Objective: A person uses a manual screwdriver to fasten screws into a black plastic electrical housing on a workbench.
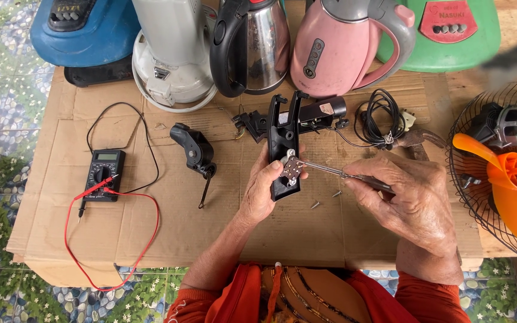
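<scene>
Right hand curled tight round a screwdriver, left hand gripping a black handle part — tip touching it.

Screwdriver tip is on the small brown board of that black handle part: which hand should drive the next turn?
Probably the right hand: it grips the screwdriver, whose tip sits at the brown board. The left hand is wrapped around the black handle part, steadying it above the cardboard.

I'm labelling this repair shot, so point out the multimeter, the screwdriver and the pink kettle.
multimeter [104,173]: head view, on its black body at the dial.
screwdriver [324,170]: head view, on the metal shaft.
pink kettle [330,51]: head view, on its pink side.
</scene>
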